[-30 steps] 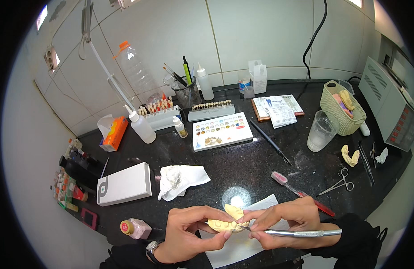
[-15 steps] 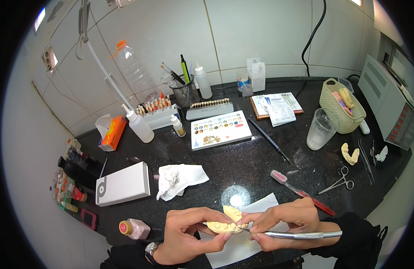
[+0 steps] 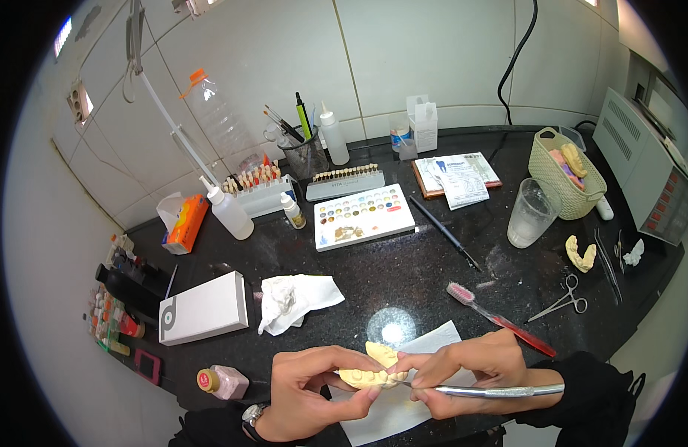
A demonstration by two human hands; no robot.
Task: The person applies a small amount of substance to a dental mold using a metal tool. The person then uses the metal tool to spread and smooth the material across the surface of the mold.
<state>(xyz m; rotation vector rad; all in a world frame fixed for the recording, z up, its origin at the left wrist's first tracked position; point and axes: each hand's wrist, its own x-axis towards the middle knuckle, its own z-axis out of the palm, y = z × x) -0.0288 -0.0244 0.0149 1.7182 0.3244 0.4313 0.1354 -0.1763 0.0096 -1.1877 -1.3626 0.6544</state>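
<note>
Between the fingers and thumb of my left hand (image 3: 310, 386) sits a pale yellow plaster dental model (image 3: 362, 378), with its row of teeth facing me. My right hand (image 3: 470, 372) is closed on a slim metal carving knife (image 3: 500, 390), whose thin tip touches or nearly touches the model's teeth. A right fingertip also rests against the model. Both hands are above a white paper sheet (image 3: 389, 423) on the black worktop. My fingers hide part of the model.
Right of the hands lie a red toothbrush (image 3: 500, 319), scissor-like forceps (image 3: 560, 302) and another dental model (image 3: 580, 255). A crumpled tissue (image 3: 299, 300), white box (image 3: 204, 307) and small pink bottle (image 3: 225, 381) are on the left. Behind stand a colour palette (image 3: 365, 217) and plastic cup (image 3: 532, 214).
The whole view has shifted very slightly. My hands, the model and the carving knife keep almost the same pose, the tip staying at the teeth.
</note>
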